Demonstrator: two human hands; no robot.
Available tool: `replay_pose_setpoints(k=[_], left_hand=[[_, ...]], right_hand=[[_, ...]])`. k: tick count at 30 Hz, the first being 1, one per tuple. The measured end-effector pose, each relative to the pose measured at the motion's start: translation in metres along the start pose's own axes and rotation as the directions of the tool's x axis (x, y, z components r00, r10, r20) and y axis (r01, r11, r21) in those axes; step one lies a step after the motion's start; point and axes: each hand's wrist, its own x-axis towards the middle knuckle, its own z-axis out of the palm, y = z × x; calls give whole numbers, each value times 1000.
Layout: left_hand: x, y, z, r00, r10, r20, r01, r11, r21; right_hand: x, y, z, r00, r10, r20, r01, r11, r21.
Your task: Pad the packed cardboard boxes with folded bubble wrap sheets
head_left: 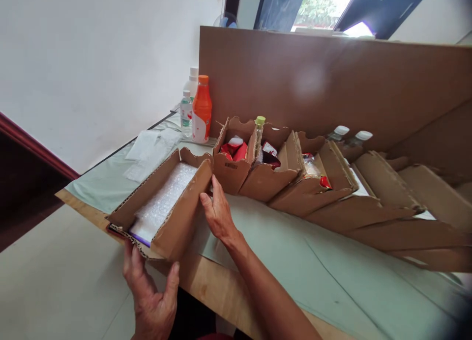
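An open cardboard box [182, 218] sits at an angle by the front edge of the table. Inside it lies a bubble-wrap packet [165, 197] with a strip of purple showing at its near end. My left hand [151, 286] is at the box's near end, fingertips at the front edge and thumb spread away. Against the right wall rests my right hand [219, 210], its fingers stretched out towards the far end. Neither hand is wrapped round the box. Some left fingertips are partly hidden by the box's near edge.
A row of cardboard bins [273, 180] holding red packets and other items runs along the table [295, 246]. Behind stands a tall cardboard panel [313, 79]. An orange bottle [202, 109], clear bottles [186, 114] and clear plastic bags [153, 148] are at the back left.
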Motion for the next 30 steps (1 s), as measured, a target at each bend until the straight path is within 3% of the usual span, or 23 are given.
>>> replay_pose_setpoints(k=[6,13,22,30], left_hand=[[34,2,20,998,59,28,-63,985,159],[52,6,57,995,55,84,-63,993,96],[103,-7,116,993,79,84,-81,997,12],[142,-11,176,976,84,199,-58,990,-131]], right_hand=[[14,21,7,1000,-3,1,3,1000,18],[13,51,3,985,-7,170,-5,998,66],[4,67,8,996,20,88,-31,992,119],[3,64,6,1000,11,18,-14,980,200]])
